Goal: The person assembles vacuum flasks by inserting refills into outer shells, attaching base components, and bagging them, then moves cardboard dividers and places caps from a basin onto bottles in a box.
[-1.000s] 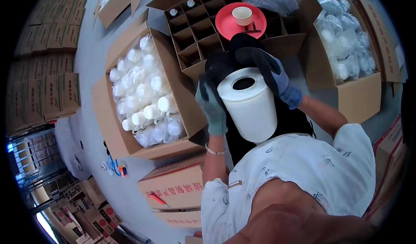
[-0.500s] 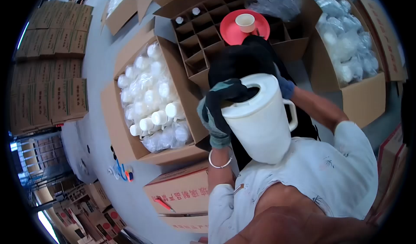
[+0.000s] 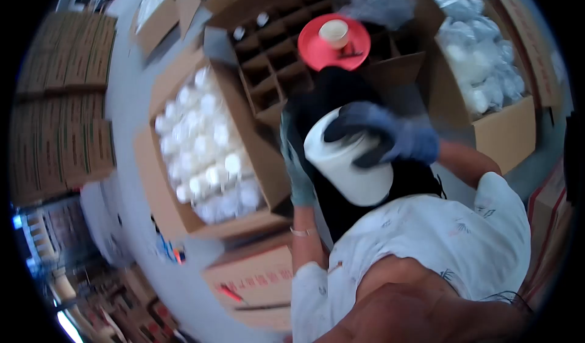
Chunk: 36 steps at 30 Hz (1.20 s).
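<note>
A white plastic jug leans at a tilt over my lap, its round top facing up and to the left. My right hand, in a blue-grey glove, reaches across the upper part of the jug; its dark fingers curl over the top and rim, smeared by motion. Against the jug's left side is my left hand, in a green-and-dark glove. Its dark fingertips blend into the black trousers, but it appears to grip the jug. The jug's handle is hidden now.
Ahead, a divided carton carries a red plate with a pale cup. To the left, an open carton holds several wrapped white items. Bagged items fill a carton at right. A red cutter lies on a box lower left.
The jug has turned and sits slightly farther from my chest, its handle out of sight. My right hand came from behind to its top; my left moved from the lid to the side.
</note>
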{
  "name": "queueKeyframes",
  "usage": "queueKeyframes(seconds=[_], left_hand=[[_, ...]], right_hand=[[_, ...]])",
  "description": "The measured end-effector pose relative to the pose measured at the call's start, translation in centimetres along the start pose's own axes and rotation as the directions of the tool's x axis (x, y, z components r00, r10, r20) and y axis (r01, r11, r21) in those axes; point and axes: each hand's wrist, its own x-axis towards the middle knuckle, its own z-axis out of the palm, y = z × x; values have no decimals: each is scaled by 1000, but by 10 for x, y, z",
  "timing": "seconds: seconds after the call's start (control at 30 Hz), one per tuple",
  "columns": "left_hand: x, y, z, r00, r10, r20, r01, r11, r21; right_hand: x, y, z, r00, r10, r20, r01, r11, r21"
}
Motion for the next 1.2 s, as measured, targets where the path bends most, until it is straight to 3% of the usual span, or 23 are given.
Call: queueKeyframes(seconds=[0.03,0.07,0.1,0.13,0.17,0.2,0.23,0.27,0.33,0.4,0.43,0.53,0.57,0.67,0.7,0.83,0.93,0.97,1.0,1.07,1.1,1.13,1.2], left_hand=[[-6,2,3,999,35,23,-37,993,112],[-12,4,4,996,64,58,-74,976,205],[-19,5,-1,993,82,88,-103,957,272],[-23,3,-5,990,87,115,-119,944,308],[-26,3,-11,988,82,132,-123,932,341],[-26,0,-14,987,72,145,-120,924,362],[-26,1,-18,987,60,150,-114,915,388],[-25,-1,-20,987,53,154,-112,909,402],[-24,-5,-27,984,47,172,-116,900,420],[-24,-6,-29,984,34,177,-109,893,437],[-24,-7,-32,984,26,176,-103,889,445],[-26,-8,-36,986,9,166,-84,887,453],[-26,-9,-39,985,10,171,-89,884,460],[-26,-9,-45,985,4,174,-86,882,463],[-27,-8,-48,985,-5,170,-75,886,459],[-36,0,-55,986,-22,168,-52,904,424],[-44,12,-62,990,-48,134,6,954,298],[-42,11,-59,992,-44,119,13,969,249],[-39,10,-56,994,-41,104,19,980,198],[-26,16,-44,933,-143,332,29,945,326],[-4,27,-31,894,-96,438,-66,938,341],[22,36,-24,837,-64,543,-156,924,349],[44,30,-12,920,-172,352,76,960,270]], right_hand=[[-3,3,3,995,-2,99,18,987,-160],[-7,21,1,993,-100,56,100,995,-11],[-11,33,-22,991,-48,125,32,992,123],[-20,56,-36,996,-65,55,61,996,69],[-29,64,-52,998,60,-16,-62,975,-214],[-28,57,-61,985,147,-94,-160,975,-156],[-19,50,-52,990,86,-110,-98,989,-110],[-2,31,-34,998,56,19,-57,997,50],[8,30,-25,993,-109,55,107,993,42],[3,53,-42,981,-64,183,56,997,44],[-2,58,-58,988,123,92,-118,991,-60],[13,32,-17,991,-135,25,133,989,59],[18,31,-2,961,-252,113,245,967,69],[-2,76,-58,992,35,125,-12,984,-180],[2,55,-71,916,382,119,-363,919,-155],[26,10,-30,964,-47,260,32,998,59],[10,34,-72,963,200,182,-166,968,-187],[9,30,-62,971,239,31,-234,966,-108],[17,23,-54,969,189,159,-187,982,-25],[28,8,-20,979,58,194,-78,993,94],[43,5,-23,962,-87,260,139,972,-188],[54,16,-27,991,-88,100,101,985,-141],[80,38,-26,970,242,-20,-241,970,23]])
